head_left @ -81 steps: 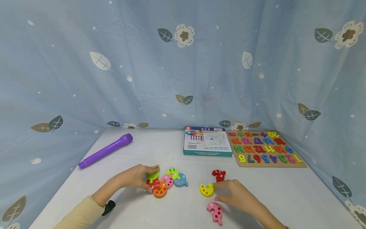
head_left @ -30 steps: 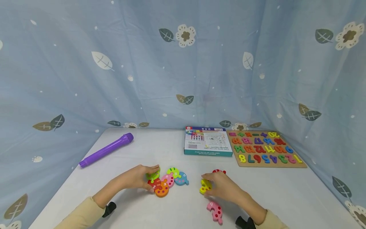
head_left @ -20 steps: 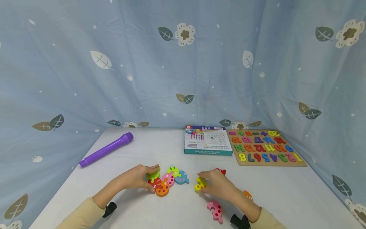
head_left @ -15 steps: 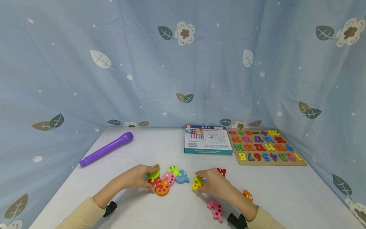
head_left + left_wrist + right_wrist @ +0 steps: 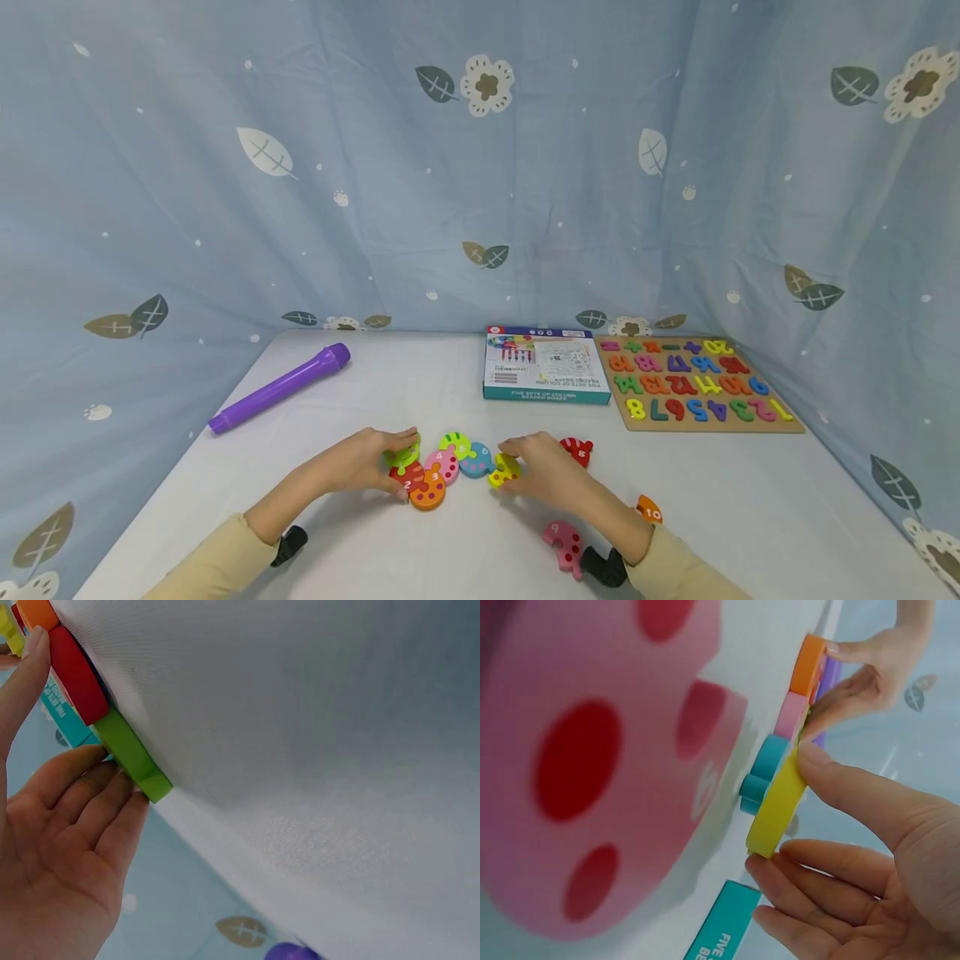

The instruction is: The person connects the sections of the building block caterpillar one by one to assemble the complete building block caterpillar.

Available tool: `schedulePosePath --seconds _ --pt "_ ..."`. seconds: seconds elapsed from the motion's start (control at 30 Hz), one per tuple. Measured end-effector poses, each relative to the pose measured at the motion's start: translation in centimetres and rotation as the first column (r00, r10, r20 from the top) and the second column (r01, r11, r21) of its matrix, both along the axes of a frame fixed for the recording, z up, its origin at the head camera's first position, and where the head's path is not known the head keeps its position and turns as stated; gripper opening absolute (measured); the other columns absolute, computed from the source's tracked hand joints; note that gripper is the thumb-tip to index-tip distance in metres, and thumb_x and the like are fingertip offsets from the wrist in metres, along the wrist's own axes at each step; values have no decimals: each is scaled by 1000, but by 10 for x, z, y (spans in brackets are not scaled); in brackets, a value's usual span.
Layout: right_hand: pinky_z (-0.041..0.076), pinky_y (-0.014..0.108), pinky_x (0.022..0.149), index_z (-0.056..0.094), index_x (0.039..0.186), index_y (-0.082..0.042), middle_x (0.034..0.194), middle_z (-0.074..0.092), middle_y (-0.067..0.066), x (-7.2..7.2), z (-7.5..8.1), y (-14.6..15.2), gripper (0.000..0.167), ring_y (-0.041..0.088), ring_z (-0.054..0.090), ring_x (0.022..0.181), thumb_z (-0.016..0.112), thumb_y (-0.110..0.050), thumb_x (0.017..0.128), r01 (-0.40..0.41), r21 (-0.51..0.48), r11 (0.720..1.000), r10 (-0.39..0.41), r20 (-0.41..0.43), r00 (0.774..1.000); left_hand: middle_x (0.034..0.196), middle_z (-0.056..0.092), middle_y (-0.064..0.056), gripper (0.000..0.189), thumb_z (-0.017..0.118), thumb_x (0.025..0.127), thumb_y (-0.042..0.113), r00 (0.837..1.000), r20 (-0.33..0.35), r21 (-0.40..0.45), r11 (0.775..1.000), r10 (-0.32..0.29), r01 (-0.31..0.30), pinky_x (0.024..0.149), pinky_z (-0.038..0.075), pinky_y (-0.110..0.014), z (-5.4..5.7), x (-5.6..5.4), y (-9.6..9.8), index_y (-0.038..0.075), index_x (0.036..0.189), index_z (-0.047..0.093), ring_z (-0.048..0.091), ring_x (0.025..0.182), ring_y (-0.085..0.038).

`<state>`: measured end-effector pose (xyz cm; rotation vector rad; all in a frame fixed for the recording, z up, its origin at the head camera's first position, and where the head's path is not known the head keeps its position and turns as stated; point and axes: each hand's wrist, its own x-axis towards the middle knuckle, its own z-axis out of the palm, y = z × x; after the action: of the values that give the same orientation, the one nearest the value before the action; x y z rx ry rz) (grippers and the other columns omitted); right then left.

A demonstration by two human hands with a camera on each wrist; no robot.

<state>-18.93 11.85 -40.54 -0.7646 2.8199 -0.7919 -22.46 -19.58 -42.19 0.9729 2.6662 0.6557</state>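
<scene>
Partly covered, the yellow piece [image 5: 504, 472] is pinched in the grip of the right hand [image 5: 546, 469], just right of the six-piece chain [image 5: 442, 467]; contact is unclear. The left hand [image 5: 360, 462], its grip wider, holds the chain's left end. Three loose pieces lie right: red piece [image 5: 578, 452], pink piece [image 5: 562, 537], half-hidden orange piece [image 5: 648, 509].

The right hand [image 5: 546, 469] pinches a yellow piece [image 5: 502, 473].
</scene>
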Motion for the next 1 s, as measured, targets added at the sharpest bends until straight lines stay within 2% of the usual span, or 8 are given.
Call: schedulePosePath --seconds 0.27,0.53,0.67,0.83,1.0 --pt "55 34 88 69 117 0 115 69 10 -7 1 -9 50 28 61 113 84 -24 76 26 9 1000 -26 9 1000 143 48 -12 84 81 71 46 1000 -1 7 1000 9 -9 104 39 -46 1 1 1 2 137 52 43 131 -32" --pt "56 26 80 72 107 1 106 72 11 -8 -3 -15 44 25 66 102 85 -24 74 34 71 997 -31 -41 999 143 47 -11 84 82 71 44 1000 12 5 1000 10 -10 104 39 -45 0 1 2 3 138 52 43 132 -31" --pt "55 20 72 73 105 2 104 72 12 -8 -3 -15 44 21 66 93 86 -24 72 46 83 996 -44 -35 998 143 47 -10 84 82 71 44 1000 13 3 1000 9 -9 104 39 -45 0 0 2 3 138 52 43 132 -31" --pt "48 15 60 73 103 2 98 73 11 -8 -3 -17 43 12 59 76 87 -25 72 42 92 995 -38 -51 998 143 47 -11 84 81 71 45 1000 5 2 1000 5 -5 104 39 -45 -1 -1 1 3 138 52 43 132 -31" --pt "48 15 61 74 101 1 96 73 10 -9 -3 -18 42 11 57 74 87 -25 71 34 95 995 -28 -71 997 143 47 -11 83 81 71 45 1000 2 1 1000 5 -5 104 39 -45 0 0 1 3 138 52 42 132 -31"
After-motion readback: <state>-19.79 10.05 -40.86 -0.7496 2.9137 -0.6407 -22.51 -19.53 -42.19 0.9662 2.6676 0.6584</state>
